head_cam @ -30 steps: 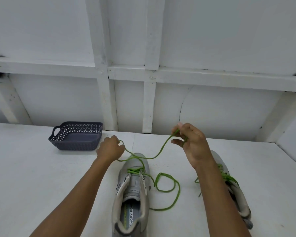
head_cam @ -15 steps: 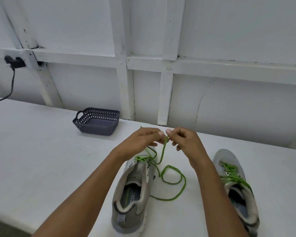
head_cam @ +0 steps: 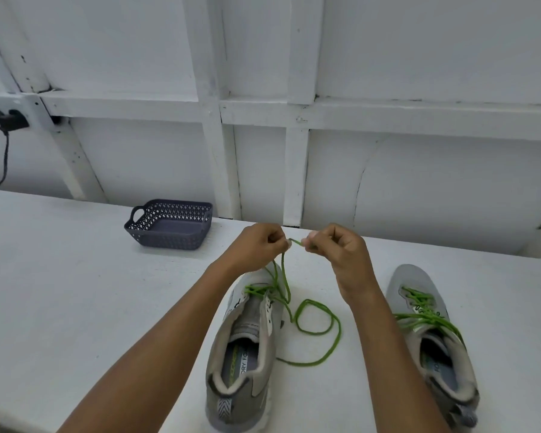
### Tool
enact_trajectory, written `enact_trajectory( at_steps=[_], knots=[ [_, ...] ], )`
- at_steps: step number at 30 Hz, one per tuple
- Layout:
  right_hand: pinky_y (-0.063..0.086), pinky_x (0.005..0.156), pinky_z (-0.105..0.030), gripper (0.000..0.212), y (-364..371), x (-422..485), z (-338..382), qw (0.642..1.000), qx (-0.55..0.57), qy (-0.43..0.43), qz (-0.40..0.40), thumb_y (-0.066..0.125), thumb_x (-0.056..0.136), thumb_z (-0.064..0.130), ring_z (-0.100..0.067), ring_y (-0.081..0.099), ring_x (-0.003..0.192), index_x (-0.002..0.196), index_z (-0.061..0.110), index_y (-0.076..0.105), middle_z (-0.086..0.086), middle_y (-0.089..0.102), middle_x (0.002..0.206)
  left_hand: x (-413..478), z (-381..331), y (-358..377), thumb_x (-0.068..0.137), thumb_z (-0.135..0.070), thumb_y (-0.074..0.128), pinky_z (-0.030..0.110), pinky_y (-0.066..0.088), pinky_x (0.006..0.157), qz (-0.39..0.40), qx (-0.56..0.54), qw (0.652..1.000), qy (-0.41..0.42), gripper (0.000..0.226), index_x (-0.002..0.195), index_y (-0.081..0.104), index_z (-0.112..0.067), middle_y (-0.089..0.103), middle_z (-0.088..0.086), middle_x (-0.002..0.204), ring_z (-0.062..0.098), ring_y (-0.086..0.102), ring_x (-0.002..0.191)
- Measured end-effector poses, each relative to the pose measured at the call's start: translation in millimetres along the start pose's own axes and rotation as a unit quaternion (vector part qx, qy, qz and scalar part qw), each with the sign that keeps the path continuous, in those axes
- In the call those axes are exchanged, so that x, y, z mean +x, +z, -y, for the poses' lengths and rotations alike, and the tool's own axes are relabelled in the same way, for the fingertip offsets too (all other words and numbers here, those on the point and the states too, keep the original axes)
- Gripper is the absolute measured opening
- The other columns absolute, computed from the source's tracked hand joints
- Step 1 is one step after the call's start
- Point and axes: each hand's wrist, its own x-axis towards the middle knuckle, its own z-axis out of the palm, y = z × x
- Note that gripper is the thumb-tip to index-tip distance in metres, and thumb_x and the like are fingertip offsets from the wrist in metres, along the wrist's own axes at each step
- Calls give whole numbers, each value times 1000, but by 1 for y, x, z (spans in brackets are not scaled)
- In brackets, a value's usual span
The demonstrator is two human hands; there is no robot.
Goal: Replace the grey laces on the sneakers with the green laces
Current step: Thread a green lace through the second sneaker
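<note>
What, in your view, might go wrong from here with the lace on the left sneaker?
The green lace lies in a slack loop on the table; pulling could tighten it into a knot. The left hand and right hand only pinch it by fingertips, so it may slip free.

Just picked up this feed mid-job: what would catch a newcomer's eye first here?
The left hand and right hand pinch a bright green lace held up over the toe of the sneaker between the forearms, with the slack looped on the white table. A second sneaker at the right already carries green lacing. A dark basket sits at the back left.
</note>
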Motion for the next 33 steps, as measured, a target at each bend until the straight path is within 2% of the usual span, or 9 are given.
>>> enact_trajectory(
  at_steps=[3,6,9,12,15,19,23,28,33],
  knots=[
    [48,68,-27,30,11,3,-5,996,-90,11,18,69,89,15,-11,56,62,65,10,51,-3,61,60,2,5,-10,95,-47,59,31,49,82,70,44,997,6,25,103,64,-24,65,-10,108,10,62,99],
    [45,65,-28,31,19,6,-9,988,-137,38,54,72,87,25,-13,50,60,68,13,51,3,53,59,-3,18,-25,97,-40,57,32,46,85,41,126,991,30,27,115,61,-21,55,-4,122,17,57,107],
    [50,70,-31,24,26,6,-11,974,-185,60,116,74,87,25,-11,55,61,74,11,58,4,58,61,-16,32,-35,96,-39,59,33,48,77,15,154,988,4,25,102,63,-15,62,0,106,19,61,91],
    [55,77,-35,13,34,4,-14,959,-220,68,166,71,89,19,-11,63,67,82,10,64,0,68,69,-28,40,-37,94,-42,61,25,54,60,160,126,976,-69,32,85,65,-12,69,1,78,14,65,68],
    [57,81,-36,4,41,1,-14,941,-269,72,191,66,90,10,-12,70,75,90,14,66,0,74,76,-38,42,-30,92,-40,65,25,59,60,264,99,954,-105,33,82,67,-9,70,2,73,12,69,65],
    [46,64,-15,15,55,-4,-12,916,-333,99,202,62,88,6,1,67,72,95,19,64,4,76,78,-41,49,-26,88,-25,68,29,60,59,248,19,957,-152,23,83,69,-3,69,8,73,20,69,66],
    [49,65,-18,17,68,-7,-16,902,-381,99,177,64,83,7,-3,63,70,78,22,71,6,72,73,-46,60,-26,87,-16,62,31,58,56,226,-65,957,-171,19,79,68,0,67,12,72,23,67,64],
    [39,55,-12,22,79,-10,-20,876,-419,120,205,59,81,5,0,55,65,74,22,70,14,63,67,-52,75,-30,89,-4,56,30,55,55,207,-188,944,-173,18,75,66,1,61,11,67,22,63,60],
    [52,66,-26,22,88,-14,-29,862,-461,110,182,54,79,3,-19,67,82,83,7,75,-6,73,85,-54,82,-29,90,-2,56,30,54,56,199,-224,939,-171,19,78,69,2,62,13,71,23,62,64]
  ],
)
